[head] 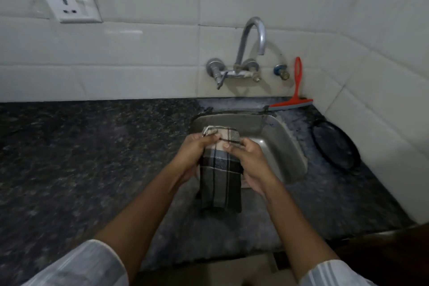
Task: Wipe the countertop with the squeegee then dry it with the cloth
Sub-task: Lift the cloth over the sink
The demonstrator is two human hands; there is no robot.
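A checked grey, brown and cream cloth point(220, 183) hangs folded over the front edge of the steel sink point(287, 146). My left hand point(195, 153) grips its upper left part and my right hand point(248, 160) grips its upper right part, thumbs on top. The red squeegee point(296, 97) leans against the tiled wall behind the sink, at the back right corner, blade down on the dark speckled countertop point(81, 158). Neither hand touches the squeegee.
A curved metal tap point(251, 46) juts from the wall above the sink. A round black ring-shaped object point(336, 144) lies on the counter to the right, near the side wall. A white wall socket point(72, 4) sits at upper left.
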